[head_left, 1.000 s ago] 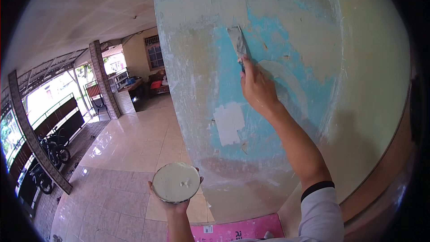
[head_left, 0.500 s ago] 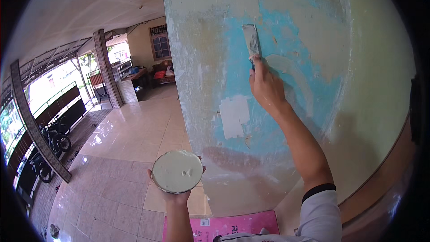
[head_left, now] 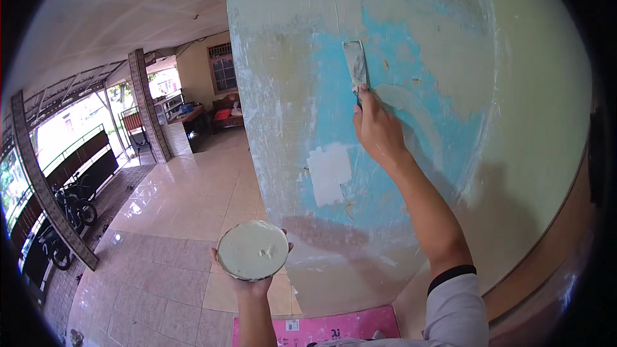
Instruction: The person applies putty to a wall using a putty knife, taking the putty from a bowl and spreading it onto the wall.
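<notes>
In my right hand [head_left: 379, 125] is a putty knife [head_left: 355, 64], its fingers closed round the handle. The flat blade points up and lies at the blue part of the wall [head_left: 331, 112], smeared with pale putty. Low at the left, my left hand [head_left: 252, 284] supports a round tub of putty [head_left: 252, 250] from below, fingertips showing at both sides of the rim. The pale green putty fills the top, with a small rough lump near its right side. A light putty patch [head_left: 330, 173] covers blue paint below my right hand.
A pink sheet or bag [head_left: 321, 328] lies on the floor at the wall's foot. Tiled floor [head_left: 186, 199] stretches to the left. Farther off stand tiled pillars [head_left: 148, 106], a motorbike [head_left: 80, 209] and a wooden table [head_left: 186, 115]. Another wall [head_left: 533, 90] meets this one at the right.
The view has shifted slightly, so the wall and room sit a little lower and farther left. Both hands keep their holds on the putty knife and the tub.
</notes>
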Available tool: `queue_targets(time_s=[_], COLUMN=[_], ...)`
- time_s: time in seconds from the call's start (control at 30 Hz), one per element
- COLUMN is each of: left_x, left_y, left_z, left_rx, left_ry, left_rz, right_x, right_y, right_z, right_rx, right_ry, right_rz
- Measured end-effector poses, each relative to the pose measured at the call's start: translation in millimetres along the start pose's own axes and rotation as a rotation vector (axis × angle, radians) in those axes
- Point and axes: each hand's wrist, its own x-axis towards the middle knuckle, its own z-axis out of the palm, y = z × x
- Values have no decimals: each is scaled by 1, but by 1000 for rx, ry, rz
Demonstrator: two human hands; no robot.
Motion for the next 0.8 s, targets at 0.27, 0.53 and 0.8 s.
queue_targets(time_s=[0.27,0.53,0.8], left_x=[2,1,0], left_y=[-2,-4,-4], left_z=[-2,-14,-4], left_rx=[83,-5,-114], left_ry=[-49,10,73], left_rz=[-4,-15,-36], right_x=[66,7,84], right_y=[3,6,-10], right_z=[-17,1,-25], right_rx=[31,-23,0], right_ry=[87,63,37], right_rz=[7,-97,-40])
